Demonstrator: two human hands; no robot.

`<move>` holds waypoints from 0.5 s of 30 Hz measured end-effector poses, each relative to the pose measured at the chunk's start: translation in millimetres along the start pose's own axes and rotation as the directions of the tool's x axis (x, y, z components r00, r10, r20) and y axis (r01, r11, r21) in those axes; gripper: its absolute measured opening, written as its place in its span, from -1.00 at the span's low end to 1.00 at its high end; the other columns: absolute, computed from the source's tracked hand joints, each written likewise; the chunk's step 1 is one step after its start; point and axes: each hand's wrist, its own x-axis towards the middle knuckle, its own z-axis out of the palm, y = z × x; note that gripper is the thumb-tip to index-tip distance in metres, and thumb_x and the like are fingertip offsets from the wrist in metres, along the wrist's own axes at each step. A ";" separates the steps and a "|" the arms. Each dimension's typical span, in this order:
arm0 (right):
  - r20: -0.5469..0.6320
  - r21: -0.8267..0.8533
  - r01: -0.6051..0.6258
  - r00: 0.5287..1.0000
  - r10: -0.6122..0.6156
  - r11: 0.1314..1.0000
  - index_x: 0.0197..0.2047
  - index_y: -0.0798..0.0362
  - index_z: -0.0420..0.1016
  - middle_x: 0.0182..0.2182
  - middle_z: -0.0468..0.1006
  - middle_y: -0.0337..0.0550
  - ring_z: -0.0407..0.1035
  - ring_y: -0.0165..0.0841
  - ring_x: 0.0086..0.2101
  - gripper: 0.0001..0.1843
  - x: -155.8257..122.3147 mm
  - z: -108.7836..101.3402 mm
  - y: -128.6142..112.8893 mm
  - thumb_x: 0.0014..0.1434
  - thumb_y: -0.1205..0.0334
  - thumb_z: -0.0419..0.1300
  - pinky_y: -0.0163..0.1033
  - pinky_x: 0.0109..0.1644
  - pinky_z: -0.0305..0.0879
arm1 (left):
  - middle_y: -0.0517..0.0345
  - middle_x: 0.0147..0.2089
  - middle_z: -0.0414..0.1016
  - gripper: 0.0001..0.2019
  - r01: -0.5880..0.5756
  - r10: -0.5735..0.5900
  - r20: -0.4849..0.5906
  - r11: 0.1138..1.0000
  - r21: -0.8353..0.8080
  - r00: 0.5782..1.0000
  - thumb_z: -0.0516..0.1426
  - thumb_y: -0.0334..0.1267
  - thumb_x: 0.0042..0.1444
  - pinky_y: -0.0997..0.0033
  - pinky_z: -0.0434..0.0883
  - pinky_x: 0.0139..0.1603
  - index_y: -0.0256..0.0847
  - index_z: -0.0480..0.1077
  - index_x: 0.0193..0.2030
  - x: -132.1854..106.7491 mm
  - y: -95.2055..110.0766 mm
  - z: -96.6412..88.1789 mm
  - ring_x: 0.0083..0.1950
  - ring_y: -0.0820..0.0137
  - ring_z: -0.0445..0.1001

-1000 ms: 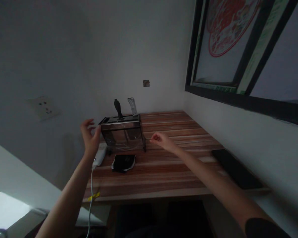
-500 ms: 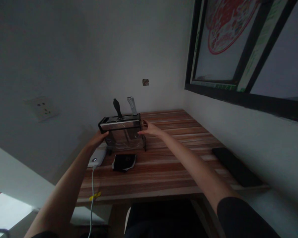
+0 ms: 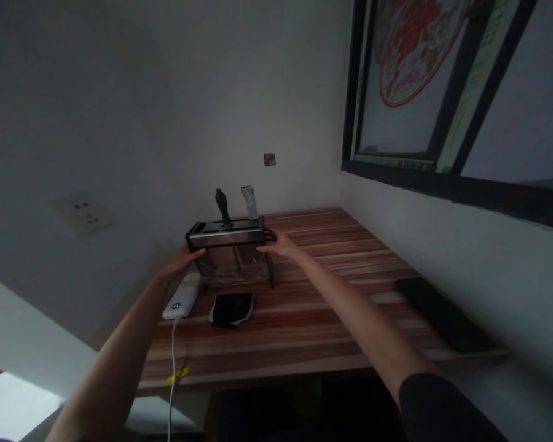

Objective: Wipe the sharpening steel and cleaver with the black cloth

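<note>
A dark metal knife rack (image 3: 233, 255) with a shiny top stands at the back left of the wooden table (image 3: 332, 319). A black handle (image 3: 221, 205) and a silvery handle (image 3: 249, 202) stick up from its top. My left hand (image 3: 182, 261) grips the rack's left end. My right hand (image 3: 279, 244) grips its right end, fingers curled round the top edge.
A white power bank (image 3: 179, 302) with a white cable (image 3: 171, 374) lies left of the rack. In front of the rack lies a small black pouch (image 3: 231, 308). A long black slab (image 3: 445, 314) lies along the right wall, under a dark-framed window (image 3: 442, 98). A wall socket (image 3: 80, 212) is at left.
Both hands came in from free air and closed on the two ends of the rack. Since half a second ago they keep their hold; the view shifted slightly.
</note>
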 end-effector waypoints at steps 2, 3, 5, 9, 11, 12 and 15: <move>-0.013 -0.001 0.026 1.000 -0.026 1.000 0.08 0.04 0.39 0.01 0.50 -0.05 0.41 -0.25 -0.03 -0.23 -3.1 -6.2 -6.6 -0.24 0.16 0.48 -0.07 0.14 0.30 | -0.15 0.03 0.56 -0.22 -0.027 0.027 0.000 1.000 0.008 1.000 0.38 0.17 -0.37 -0.07 0.29 0.25 -0.30 0.48 -0.02 5.5 7.0 4.2 0.15 -0.06 0.44; -0.019 0.000 0.037 0.999 -0.037 0.999 0.08 0.03 0.40 0.01 0.50 -0.06 0.41 -0.25 -0.02 -0.25 -4.1 -10.2 -10.6 -0.22 0.15 0.47 -0.07 0.15 0.29 | -0.15 0.02 0.57 -0.22 -0.040 0.040 0.002 0.999 0.011 0.999 0.38 0.18 -0.36 -0.08 0.29 0.24 -0.30 0.48 -0.03 8.5 10.7 7.1 0.15 -0.06 0.44; -0.042 -0.001 0.056 0.998 -0.056 0.998 0.08 0.02 0.39 0.02 0.50 -0.07 0.40 -0.25 0.00 -0.29 -5.1 -20.0 -19.3 -0.17 0.13 0.45 -0.07 0.17 0.29 | -0.14 0.01 0.57 -0.24 -0.062 0.062 0.009 0.998 0.016 0.998 0.37 0.18 -0.33 -0.07 0.31 0.23 -0.30 0.48 -0.03 13.8 17.6 14.8 0.13 -0.05 0.45; -0.112 -0.043 0.085 0.990 -0.089 0.995 0.09 0.02 0.40 0.01 0.51 -0.05 0.39 -0.21 0.01 -0.31 -8.1 -44.9 -36.7 -0.14 0.11 0.42 -0.03 0.18 0.27 | -0.10 0.05 0.55 -0.26 -0.097 0.096 0.050 0.995 0.017 0.994 0.39 0.12 -0.32 -0.04 0.30 0.23 -0.30 0.46 -0.01 19.8 26.8 37.4 0.14 -0.03 0.44; -0.117 -0.074 0.081 0.989 -0.089 0.994 0.11 0.03 0.40 0.01 0.51 -0.06 0.40 -0.21 0.00 -0.30 -12.8 -58.6 -44.8 -0.13 0.11 0.42 -0.01 0.19 0.27 | -0.09 0.06 0.54 -0.25 -0.111 0.110 0.072 0.994 0.012 0.991 0.39 0.10 -0.31 -0.04 0.32 0.22 -0.30 0.44 0.02 21.1 29.0 51.6 0.14 -0.01 0.44; -0.117 -0.089 0.078 0.989 -0.088 0.993 0.12 0.02 0.39 0.01 0.51 -0.06 0.40 -0.21 0.00 -0.29 -16.0 -65.5 -48.5 -0.12 0.11 0.42 -0.01 0.19 0.27 | -0.10 0.05 0.54 -0.25 -0.118 0.117 0.081 0.993 0.009 0.990 0.38 0.10 -0.30 -0.03 0.32 0.21 -0.30 0.44 0.03 21.8 29.7 59.1 0.13 -0.01 0.44; -0.128 -0.124 0.070 0.988 -0.086 0.990 0.15 0.02 0.38 0.04 0.50 -0.06 0.39 -0.21 0.03 -0.28 -26.5 -85.3 -57.4 -0.11 0.11 0.41 -0.01 0.19 0.27 | -0.12 0.06 0.53 -0.26 -0.138 0.137 0.099 0.990 0.000 0.986 0.37 0.11 -0.27 -0.02 0.32 0.20 -0.32 0.43 0.02 25.2 31.2 81.3 0.13 0.01 0.44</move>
